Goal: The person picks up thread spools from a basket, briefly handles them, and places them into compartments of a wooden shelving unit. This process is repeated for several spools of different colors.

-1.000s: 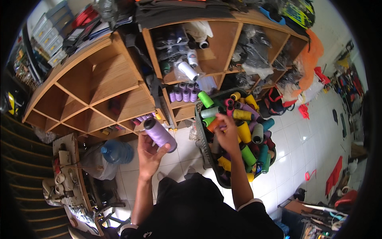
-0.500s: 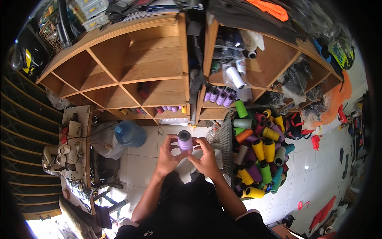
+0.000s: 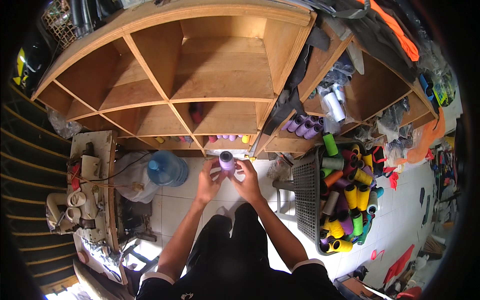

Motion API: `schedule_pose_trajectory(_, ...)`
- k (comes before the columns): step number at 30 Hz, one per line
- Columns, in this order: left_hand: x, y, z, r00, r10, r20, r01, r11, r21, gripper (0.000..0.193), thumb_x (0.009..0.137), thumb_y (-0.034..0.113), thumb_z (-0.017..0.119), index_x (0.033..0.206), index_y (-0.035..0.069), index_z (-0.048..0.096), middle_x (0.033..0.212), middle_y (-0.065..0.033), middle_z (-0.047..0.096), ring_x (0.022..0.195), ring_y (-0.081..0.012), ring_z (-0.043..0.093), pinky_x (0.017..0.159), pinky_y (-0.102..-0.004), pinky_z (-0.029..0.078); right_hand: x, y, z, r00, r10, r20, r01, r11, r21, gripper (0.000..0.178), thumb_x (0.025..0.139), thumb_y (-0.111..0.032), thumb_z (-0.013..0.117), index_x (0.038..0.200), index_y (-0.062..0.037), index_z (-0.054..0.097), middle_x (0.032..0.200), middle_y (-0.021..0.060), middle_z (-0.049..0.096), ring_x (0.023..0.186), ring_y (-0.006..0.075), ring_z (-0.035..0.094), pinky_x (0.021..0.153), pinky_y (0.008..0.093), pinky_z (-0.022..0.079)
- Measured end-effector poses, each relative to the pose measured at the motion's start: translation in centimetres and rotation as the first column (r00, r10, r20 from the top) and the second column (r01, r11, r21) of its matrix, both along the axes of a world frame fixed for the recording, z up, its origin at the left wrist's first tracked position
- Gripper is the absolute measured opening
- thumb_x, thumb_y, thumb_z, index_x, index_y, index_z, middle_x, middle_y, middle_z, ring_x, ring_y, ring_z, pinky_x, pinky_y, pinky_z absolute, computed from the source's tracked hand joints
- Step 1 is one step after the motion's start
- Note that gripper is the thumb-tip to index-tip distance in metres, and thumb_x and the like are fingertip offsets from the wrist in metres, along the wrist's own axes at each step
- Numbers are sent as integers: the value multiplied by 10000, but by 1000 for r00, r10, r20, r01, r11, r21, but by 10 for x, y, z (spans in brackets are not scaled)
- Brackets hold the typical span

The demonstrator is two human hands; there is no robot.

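A lilac thread cone [image 3: 227, 162] with a dark top is held upright in front of me, between both hands. My left hand [image 3: 209, 181] grips its left side, the fingers curled around it. On the other side, my right hand [image 3: 245, 179] has its thumb and fingers at the cone. Ahead stands a wooden shelf unit [image 3: 172, 102] with square compartments. Small cones, among them yellow [image 3: 245, 139] and lilac ones, sit in its lowest row. More lilac cones [image 3: 306, 127] fill a compartment of the right-hand shelf.
To my right, a dark plastic basket [image 3: 306, 192] is heaped with thread cones of many colours. A blue water jug [image 3: 167, 168] stands on the tiled floor at left, near a sewing machine [image 3: 87, 200] on its table. A stool [image 3: 284, 186] is beside the basket.
My hands and the lilac cone have moved forward, nearer the shelf. My view has turned left, so the shelf looks larger and the basket lies further right.
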State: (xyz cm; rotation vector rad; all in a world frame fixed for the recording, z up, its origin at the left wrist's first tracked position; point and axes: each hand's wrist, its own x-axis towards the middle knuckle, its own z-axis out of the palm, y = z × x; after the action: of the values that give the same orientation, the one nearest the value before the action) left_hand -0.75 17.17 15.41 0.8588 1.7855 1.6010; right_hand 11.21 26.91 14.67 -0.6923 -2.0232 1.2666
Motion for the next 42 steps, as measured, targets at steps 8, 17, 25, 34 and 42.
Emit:
schedule_pose_trajectory(8, -62, 68, -75, 994, 64, -92, -67, 998, -23, 391, 827, -26, 674, 1199, -22, 551, 1120, -158, 636, 1027, -264, 650, 845, -367, 560, -76, 62, -91, 997, -72, 34, 69, 994, 85, 434, 764, -64, 759, 1149, 10, 572, 1025, 132, 622, 898, 240, 654, 776, 334, 533)
schedule_pose_trajectory(17, -125, 162, -153, 972, 209, -107, -199, 975, 99, 362, 855, -49, 629, 1206, -42, 542, 1160, -186, 628, 1075, -283, 636, 845, -361, 570, -160, 153, -158, 995, -51, 85, 40, 991, 124, 357, 811, -66, 693, 1132, 21, 563, 1021, 171, 645, 932, 285, 657, 804, 372, 521)
schedule_pose_trajectory(25, -174, 229, -189, 900, 337, -275, -294, 937, 188, 332, 832, -1, 666, 1139, -53, 551, 1081, -204, 666, 1046, -300, 656, 852, -382, 546, -220, 219, -195, 987, -64, 148, 54, 996, 72, 367, 854, -94, 655, 1188, 5, 538, 1032, 181, 663, 941, 290, 658, 824, 393, 511)
schedule_pose_trajectory(34, -225, 281, -226, 890, 313, -331, -329, 944, 9, 306, 865, 32, 563, 1157, -54, 530, 1045, -167, 666, 885, -264, 648, 824, -381, 515, -290, 272, -242, 984, -35, -176, -5, 976, -219, 394, 1000, -245, 466, 1295, 15, 487, 1289, 110, 542, 1163, 217, 495, 999, 364, 412)
schedule_pose_trajectory(42, -236, 292, -245, 819, 307, -485, -280, 951, 129, 309, 895, 202, 488, 1110, 24, 619, 1130, -187, 618, 1088, -356, 554, 971, -455, 411, -326, 299, -281, 970, -95, -225, 98, 995, 2, 479, 973, -291, 515, 1367, -28, 442, 1412, 153, 449, 1276, 274, 427, 1091, 404, 318)
